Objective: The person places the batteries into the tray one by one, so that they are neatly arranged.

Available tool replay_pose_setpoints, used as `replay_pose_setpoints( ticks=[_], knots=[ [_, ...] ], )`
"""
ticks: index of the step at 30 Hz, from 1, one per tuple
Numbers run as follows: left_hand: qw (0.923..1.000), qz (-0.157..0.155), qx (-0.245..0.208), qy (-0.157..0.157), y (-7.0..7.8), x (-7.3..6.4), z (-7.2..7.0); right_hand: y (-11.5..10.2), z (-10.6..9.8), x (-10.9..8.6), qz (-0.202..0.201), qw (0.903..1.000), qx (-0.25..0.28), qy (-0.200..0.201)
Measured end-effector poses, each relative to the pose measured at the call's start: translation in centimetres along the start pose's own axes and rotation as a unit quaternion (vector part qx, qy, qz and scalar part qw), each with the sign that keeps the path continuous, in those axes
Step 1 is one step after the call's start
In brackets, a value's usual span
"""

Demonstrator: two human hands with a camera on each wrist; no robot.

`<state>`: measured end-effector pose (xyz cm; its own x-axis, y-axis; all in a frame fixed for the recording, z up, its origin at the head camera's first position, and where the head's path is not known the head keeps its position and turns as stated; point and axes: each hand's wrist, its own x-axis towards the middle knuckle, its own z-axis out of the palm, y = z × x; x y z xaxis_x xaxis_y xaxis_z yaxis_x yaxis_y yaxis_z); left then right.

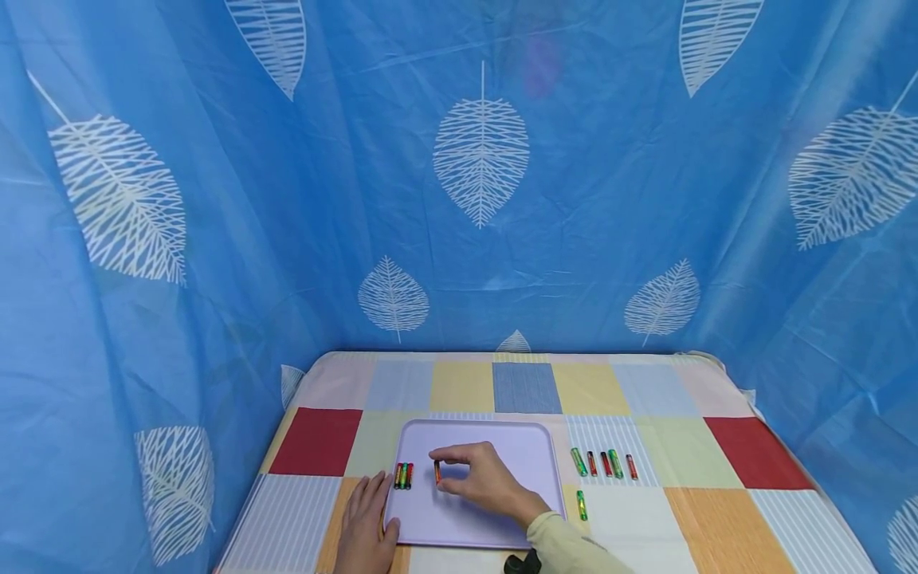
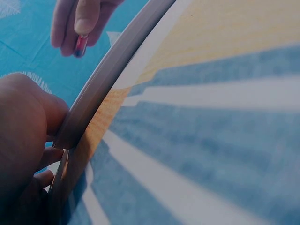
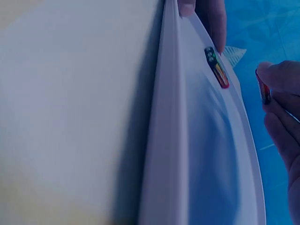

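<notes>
Between its thumb and fingertips my right hand (image 1: 482,480) pinches a small red-and-black battery (image 1: 437,472), upright above the lilac tray (image 1: 488,522). The right wrist view also shows this pinched battery (image 3: 263,87). My left hand (image 1: 367,520) rests against the tray's left edge with fingers extended, its thumb by the near left corner. Close to those fingertips, a row of red and green batteries (image 1: 404,476) lies side by side inside the tray's left edge. In the left wrist view, the left hand (image 2: 28,122) touches the tray's rim (image 2: 101,77).
Right of the tray, several red and green batteries (image 1: 606,465) lie in a loose row on the patchwork tablecloth (image 1: 717,510). A single green battery (image 1: 582,505) lies nearer me. Blue leaf-print curtains (image 1: 574,199) enclose the table. A dark object (image 1: 523,563) shows by the right sleeve.
</notes>
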<state>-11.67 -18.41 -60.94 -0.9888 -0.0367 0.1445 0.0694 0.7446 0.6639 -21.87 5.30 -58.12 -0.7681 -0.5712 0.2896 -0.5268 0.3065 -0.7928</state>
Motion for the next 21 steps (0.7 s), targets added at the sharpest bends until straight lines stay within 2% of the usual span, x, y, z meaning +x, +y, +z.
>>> replay_pose_setpoints(
  ticks=[7, 15, 21],
  knots=[
    [0.9999, 0.010, -0.006, 0.006, -0.1, 0.0, 0.1, -0.7, 1.8, 1.0, 0.014, 0.9997, 0.018, -0.001],
    [0.9993, 0.030, -0.003, 0.021, -0.4, -0.2, 0.4, -0.8, 3.6, 1.5, 0.024, 0.9996, 0.006, 0.014],
    [0.9997, 0.022, 0.000, 0.013, -0.4, -0.1, 0.2, -0.3, 4.5, 1.6, 0.024, 0.9992, -0.014, 0.031]
  ],
)
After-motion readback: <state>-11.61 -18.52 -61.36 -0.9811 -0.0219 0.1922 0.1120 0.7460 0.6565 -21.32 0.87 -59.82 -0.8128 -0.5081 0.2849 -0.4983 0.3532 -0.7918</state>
